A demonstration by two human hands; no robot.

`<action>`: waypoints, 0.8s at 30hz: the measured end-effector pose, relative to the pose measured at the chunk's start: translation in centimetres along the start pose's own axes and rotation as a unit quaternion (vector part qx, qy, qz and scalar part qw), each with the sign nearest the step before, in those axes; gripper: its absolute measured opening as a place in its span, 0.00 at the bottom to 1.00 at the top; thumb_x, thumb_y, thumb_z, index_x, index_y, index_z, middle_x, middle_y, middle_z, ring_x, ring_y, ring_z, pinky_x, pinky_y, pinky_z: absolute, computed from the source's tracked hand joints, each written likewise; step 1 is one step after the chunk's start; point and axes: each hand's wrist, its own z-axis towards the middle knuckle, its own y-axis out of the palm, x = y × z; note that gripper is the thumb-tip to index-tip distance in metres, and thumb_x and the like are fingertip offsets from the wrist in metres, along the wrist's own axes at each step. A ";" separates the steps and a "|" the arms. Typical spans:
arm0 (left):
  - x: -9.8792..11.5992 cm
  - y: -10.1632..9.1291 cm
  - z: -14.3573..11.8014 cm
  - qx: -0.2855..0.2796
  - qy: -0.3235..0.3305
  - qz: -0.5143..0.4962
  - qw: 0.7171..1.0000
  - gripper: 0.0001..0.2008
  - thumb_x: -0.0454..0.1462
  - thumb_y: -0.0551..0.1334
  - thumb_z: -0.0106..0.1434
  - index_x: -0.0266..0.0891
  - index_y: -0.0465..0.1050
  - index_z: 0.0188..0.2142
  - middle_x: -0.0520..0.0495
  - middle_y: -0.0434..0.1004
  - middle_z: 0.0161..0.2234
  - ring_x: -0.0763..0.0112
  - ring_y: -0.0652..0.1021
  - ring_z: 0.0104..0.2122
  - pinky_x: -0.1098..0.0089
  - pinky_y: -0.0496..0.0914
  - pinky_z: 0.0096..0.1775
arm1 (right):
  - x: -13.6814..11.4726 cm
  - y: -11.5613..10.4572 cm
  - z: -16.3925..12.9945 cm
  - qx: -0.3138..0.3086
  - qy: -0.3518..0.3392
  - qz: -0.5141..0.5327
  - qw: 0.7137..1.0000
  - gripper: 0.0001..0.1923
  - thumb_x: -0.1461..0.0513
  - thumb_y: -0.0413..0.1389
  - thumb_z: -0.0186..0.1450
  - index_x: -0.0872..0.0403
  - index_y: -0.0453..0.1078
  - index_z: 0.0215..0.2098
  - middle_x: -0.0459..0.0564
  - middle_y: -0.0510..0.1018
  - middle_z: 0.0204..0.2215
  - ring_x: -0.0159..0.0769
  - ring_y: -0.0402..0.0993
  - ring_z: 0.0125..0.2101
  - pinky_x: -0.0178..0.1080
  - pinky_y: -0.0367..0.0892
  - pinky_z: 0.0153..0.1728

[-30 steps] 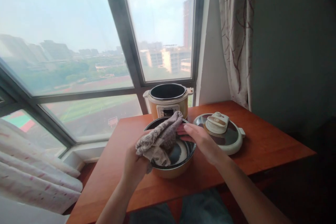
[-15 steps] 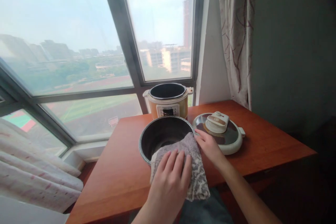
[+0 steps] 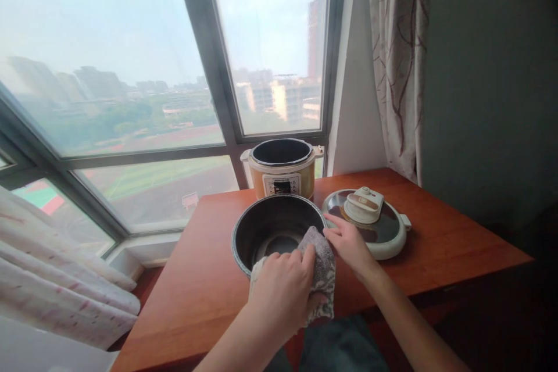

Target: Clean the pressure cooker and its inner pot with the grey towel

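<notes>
A dark inner pot (image 3: 260,226) with a speckled rim is tilted towards me near the front of the table. My left hand (image 3: 281,286) is closed on a grey patterned cloth (image 3: 323,261), bunched over the pot's near rim, with the fingers bent over the edge. My right hand (image 3: 347,243) grips the pot's right rim, the thumb and fingers pressed against it. Part of the pot's near side is hidden behind the cloth and my left hand.
Behind the pot stands the pressure cooker body (image 3: 305,177) with its control panel facing me. Its round lid (image 3: 390,249) lies at the right on the brown wooden table (image 3: 453,232). Windows (image 3: 270,40) and curtains (image 3: 401,58) border the table.
My left hand has gone from lying spread over the cloth to closing on it, gathering it up and baring more of the pot's inside. The right hand stays on the rim.
</notes>
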 end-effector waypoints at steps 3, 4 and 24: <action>-0.2 0.5 -0.5 0.004 0.002 0.027 1.000 0.22 0.44 0.64 0.62 0.37 0.68 0.53 0.42 0.79 0.37 0.53 0.80 0.35 0.59 0.70 0.37 | 0.1 -0.3 0.5 0.007 -0.002 -0.018 1.000 0.36 0.58 0.54 0.57 0.65 0.64 0.62 0.37 0.68 0.14 0.29 0.58 0.15 0.32 0.55 0.19; -0.6 0.4 -0.8 0.003 0.011 0.024 1.000 0.21 0.44 0.64 0.62 0.37 0.68 0.52 0.42 0.79 0.37 0.53 0.80 0.36 0.59 0.70 0.37 | 0.2 -0.6 0.8 0.013 -0.002 -0.019 1.000 0.36 0.58 0.54 0.57 0.65 0.65 0.62 0.37 0.67 0.14 0.28 0.57 0.15 0.32 0.54 0.18; -0.8 0.6 -2.5 0.022 0.020 -0.029 0.999 0.14 0.45 0.60 0.65 0.41 0.70 0.46 0.43 0.79 0.39 0.56 0.77 0.38 0.57 0.65 0.42 | -0.2 -1.1 -2.0 0.064 -0.061 -0.352 0.932 0.33 0.55 0.53 0.63 0.62 0.64 0.63 0.43 0.70 0.17 0.39 0.69 0.22 0.38 0.57 0.28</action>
